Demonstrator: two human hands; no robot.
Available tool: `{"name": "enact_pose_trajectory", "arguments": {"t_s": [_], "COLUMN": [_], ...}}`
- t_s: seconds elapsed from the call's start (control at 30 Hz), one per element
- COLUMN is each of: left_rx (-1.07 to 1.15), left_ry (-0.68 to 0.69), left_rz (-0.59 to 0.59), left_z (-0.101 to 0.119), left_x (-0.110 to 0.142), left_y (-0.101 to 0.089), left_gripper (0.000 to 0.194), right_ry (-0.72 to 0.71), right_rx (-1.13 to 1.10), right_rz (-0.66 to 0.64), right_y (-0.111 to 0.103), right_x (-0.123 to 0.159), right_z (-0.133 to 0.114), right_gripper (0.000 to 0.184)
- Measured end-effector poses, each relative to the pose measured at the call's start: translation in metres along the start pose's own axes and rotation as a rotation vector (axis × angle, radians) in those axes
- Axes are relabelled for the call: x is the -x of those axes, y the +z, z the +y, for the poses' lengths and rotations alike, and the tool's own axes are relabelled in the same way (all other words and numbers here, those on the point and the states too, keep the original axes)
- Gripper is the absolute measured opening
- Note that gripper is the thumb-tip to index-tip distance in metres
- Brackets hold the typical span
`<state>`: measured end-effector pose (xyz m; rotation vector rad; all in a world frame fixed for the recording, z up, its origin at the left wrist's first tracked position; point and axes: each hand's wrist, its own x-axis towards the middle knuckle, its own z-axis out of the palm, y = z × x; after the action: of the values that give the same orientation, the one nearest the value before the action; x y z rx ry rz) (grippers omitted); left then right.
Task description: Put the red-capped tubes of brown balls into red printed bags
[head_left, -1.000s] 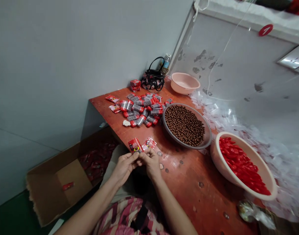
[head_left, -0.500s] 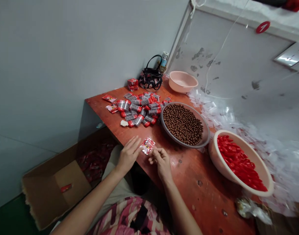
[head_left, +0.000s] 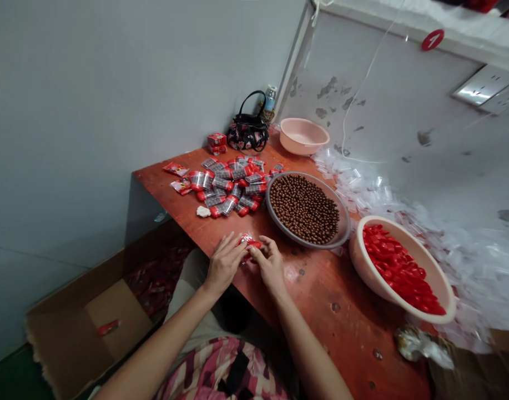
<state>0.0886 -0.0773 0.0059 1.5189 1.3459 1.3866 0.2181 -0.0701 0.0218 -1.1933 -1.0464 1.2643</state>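
A small shiny red packet [head_left: 246,240] is between my two hands at the near edge of the table, creased and partly hidden by the fingers. My left hand [head_left: 224,268] has its fingers together against the packet's left side. On the other side, my right hand [head_left: 272,268] pinches the packet between thumb and fingers. Beyond them lies a pile of clear containers with red caps [head_left: 229,189], filled with dark contents. A grey basin [head_left: 344,229] of brown balls [head_left: 304,208] stands to the right of the pile.
At the right, a pink basin [head_left: 439,316] holds red plastic pieces [head_left: 398,269]; clear plastic pieces [head_left: 371,186] lie along the wall. Another pink basin [head_left: 304,145] and a black handbag [head_left: 248,133] stand at the back. A cardboard box [head_left: 66,328] with red packets sits below left.
The packet lay flat on the table and is now bent up between both hands. My right hand has closed on it, and my left has moved in against it. The view has shifted slightly right.
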Motion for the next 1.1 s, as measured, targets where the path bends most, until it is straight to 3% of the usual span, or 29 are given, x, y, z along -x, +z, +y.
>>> {"name": "enact_pose_trajectory", "arguments": {"t_s": [0.13, 0.23, 0.3, 0.47, 0.53, 0.6, 0.73, 0.83, 0.93, 1.0, 1.1], "left_rx": [0.299, 0.514, 0.583, 0.663, 0.731, 0.793, 0.853, 0.885, 0.923, 0.947, 0.979], "left_ry": [-0.323, -0.55, -0.62, -0.676, -0.712, -0.747, -0.769, -0.77, -0.769, -0.768, -0.76], "left_rz": [0.058, -0.029, -0.06, 0.075, 0.136, 0.192, 0.293, 0.379, 0.445, 0.473, 0.494], "left_z": [0.012, 0.01, 0.005, -0.006, -0.009, -0.011, -0.011, -0.009, -0.008, -0.009, -0.012], "left_x": [0.001, -0.001, -0.001, 0.002, 0.004, 0.005, 0.006, 0.006, 0.006, 0.006, 0.005], "left_y": [-0.012, -0.024, -0.03, -0.038, -0.04, -0.043, -0.048, -0.052, -0.055, -0.057, -0.058], "left_gripper": [0.038, 0.022, 0.019, 0.018, 0.018, 0.019, 0.019, 0.018, 0.017, 0.017, 0.018], "right_ry": [0.038, 0.05, -0.008, -0.343, -0.408, -0.398, -0.19, -0.092, -0.129, -0.158, -0.073], "right_rx": [-0.033, 0.084, 0.257, 0.789, 0.975, 1.135, 1.316, 1.243, 1.041, 0.805, 0.367], "right_rz": [-0.147, -0.331, -0.388, -0.202, -0.176, -0.177, -0.139, -0.123, -0.088, -0.109, -0.252], "right_y": [0.004, 0.008, 0.012, 0.033, 0.047, 0.065, 0.096, 0.103, 0.093, 0.079, 0.053], "right_x": [-0.01, -0.02, -0.032, -0.075, -0.089, -0.098, -0.108, -0.114, -0.112, -0.099, -0.059], "right_z": [-0.004, -0.009, -0.013, -0.029, -0.034, -0.035, -0.028, -0.022, -0.021, -0.022, -0.024], "right_gripper": [0.03, 0.032, 0.028, 0.02, 0.022, 0.024, 0.044, 0.053, 0.051, 0.041, 0.026]}}
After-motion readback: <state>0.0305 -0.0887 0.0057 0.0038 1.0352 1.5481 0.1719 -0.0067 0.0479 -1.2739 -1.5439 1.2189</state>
